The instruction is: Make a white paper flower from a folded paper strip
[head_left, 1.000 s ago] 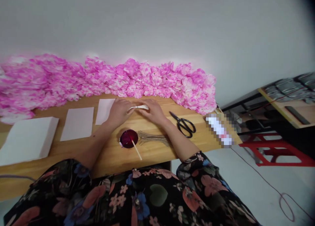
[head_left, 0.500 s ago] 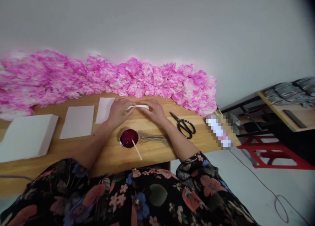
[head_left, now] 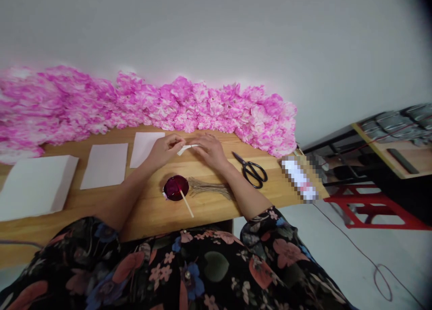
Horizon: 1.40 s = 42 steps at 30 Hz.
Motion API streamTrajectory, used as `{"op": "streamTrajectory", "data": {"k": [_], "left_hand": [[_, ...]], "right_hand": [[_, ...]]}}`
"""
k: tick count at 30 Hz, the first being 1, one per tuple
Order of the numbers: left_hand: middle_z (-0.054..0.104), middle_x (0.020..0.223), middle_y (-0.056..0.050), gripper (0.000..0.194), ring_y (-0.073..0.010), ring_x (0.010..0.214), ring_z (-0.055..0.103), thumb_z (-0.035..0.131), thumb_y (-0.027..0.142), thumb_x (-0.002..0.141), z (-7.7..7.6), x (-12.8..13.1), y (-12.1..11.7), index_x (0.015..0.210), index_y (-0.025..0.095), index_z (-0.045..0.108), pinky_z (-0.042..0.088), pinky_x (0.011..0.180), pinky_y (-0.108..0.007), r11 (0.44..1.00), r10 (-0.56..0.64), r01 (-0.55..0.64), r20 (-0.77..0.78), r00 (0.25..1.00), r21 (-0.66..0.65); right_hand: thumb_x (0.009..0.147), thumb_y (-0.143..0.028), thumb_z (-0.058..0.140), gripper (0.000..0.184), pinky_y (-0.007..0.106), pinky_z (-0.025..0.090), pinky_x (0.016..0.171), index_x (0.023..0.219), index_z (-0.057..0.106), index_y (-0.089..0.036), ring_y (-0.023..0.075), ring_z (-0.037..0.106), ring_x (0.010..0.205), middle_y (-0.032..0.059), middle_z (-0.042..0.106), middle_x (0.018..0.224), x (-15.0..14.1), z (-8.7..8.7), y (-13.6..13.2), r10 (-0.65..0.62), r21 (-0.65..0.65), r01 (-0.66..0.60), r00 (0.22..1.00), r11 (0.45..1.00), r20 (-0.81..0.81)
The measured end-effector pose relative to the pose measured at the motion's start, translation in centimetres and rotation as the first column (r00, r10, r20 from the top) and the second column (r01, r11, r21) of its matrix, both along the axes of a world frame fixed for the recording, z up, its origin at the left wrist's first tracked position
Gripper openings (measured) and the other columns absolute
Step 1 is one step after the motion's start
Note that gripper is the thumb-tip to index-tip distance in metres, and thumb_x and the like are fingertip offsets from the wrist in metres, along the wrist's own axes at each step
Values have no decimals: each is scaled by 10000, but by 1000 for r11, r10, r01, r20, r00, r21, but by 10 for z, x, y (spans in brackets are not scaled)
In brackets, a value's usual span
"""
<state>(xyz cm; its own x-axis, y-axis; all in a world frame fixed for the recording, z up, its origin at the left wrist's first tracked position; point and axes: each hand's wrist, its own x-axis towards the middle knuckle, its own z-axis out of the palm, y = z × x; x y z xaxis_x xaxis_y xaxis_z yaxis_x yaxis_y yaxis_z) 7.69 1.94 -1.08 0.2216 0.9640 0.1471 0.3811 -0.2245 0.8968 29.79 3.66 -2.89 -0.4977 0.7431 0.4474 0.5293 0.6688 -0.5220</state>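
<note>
Between my two hands is a narrow, folded piece of white paper (head_left: 183, 150), pinched in at its middle, with its left end spread a little. My right hand (head_left: 212, 152) grips its right part, which is mostly hidden under the fingers. The fingers of my left hand (head_left: 164, 151) are curled into a pinch at the upper edge of the paper's left half. Nearer to me stands a small round bowl of dark magenta liquid (head_left: 175, 188), and a thin pale stick (head_left: 187, 204) leans out of it.
A bundle of brown twine or thin stems (head_left: 211, 188) lies right of the bowl, then black-handled scissors (head_left: 251, 170). On the left are paper sheets (head_left: 104, 166) and a thick white stack (head_left: 35, 186). Pink-and-white paper flowers (head_left: 182, 103) line the wall. A red stool (head_left: 374, 206) stands right.
My left fingers have shifted from the paper's left end to its upper edge and curled tighter. The paper's left end now tilts down and shows more. My right hand has barely moved.
</note>
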Motion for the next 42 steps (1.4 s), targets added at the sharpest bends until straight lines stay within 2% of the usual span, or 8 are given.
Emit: {"op": "streamTrajectory", "data": {"k": [6,10,14,17,22,28,37,42], "left_hand": [[707,807,-31,400,-169,736,634,811,509,679,-6,5,2,857,182,667,473,718,-288,980,-6,59,264,964,-192],[712,827,-31,446,-160,734,634,851,515,643,-8,4,6,852,185,637,491,727,-294,983,87,-20,366,926,-182],[724,839,-30,449,-158,719,633,842,523,671,-11,3,7,884,188,631,492,696,-290,984,109,-45,383,917,-173],[736,849,-35,424,-170,729,658,816,521,697,-13,4,6,894,190,639,505,690,-295,988,79,-27,342,936,-153],[775,878,-50,398,-204,792,721,773,469,735,-16,7,3,988,182,664,530,726,-306,984,23,23,251,968,-176],[790,1106,-114,471,-244,993,734,733,504,769,-21,10,6,1090,163,690,550,878,-359,994,16,14,262,965,-111],[672,807,-11,318,-162,704,622,708,461,718,-18,13,5,867,196,612,492,677,-294,992,44,-12,261,964,-125],[616,728,15,279,-143,633,569,677,459,725,-14,13,4,803,212,572,454,633,-279,993,61,-32,266,962,-112]], "right_hand": [[1016,-434,617,283,444,448,1109,1201,761,-275,247,675,1186,62,785,1231,-2,0,-1,-72,-44,67,989,997,-130],[937,-458,670,482,414,500,1064,1368,664,-243,238,668,1162,91,744,1278,-3,0,0,-270,-247,184,882,952,-386],[867,-514,696,466,360,536,943,1208,725,-198,201,689,990,76,772,1112,-5,1,0,-303,-524,35,848,851,-436],[811,-528,736,390,321,521,870,997,747,-185,175,668,892,45,765,988,-10,3,-3,-271,-611,-66,855,789,-442],[788,-511,723,327,283,455,736,851,688,-192,142,567,729,-17,653,769,-14,1,-6,-277,-611,-54,857,790,-435],[809,-496,694,340,281,438,731,922,714,-177,143,556,735,-8,656,805,-16,5,-10,-237,-571,-26,894,821,-381],[822,-503,700,331,284,452,710,905,728,-183,153,577,737,5,689,805,-19,4,-12,-222,-543,7,917,840,-331],[797,-481,733,478,308,522,819,1176,724,-190,186,656,919,48,748,1026,-13,10,-10,-239,-519,8,894,855,-380]]}}
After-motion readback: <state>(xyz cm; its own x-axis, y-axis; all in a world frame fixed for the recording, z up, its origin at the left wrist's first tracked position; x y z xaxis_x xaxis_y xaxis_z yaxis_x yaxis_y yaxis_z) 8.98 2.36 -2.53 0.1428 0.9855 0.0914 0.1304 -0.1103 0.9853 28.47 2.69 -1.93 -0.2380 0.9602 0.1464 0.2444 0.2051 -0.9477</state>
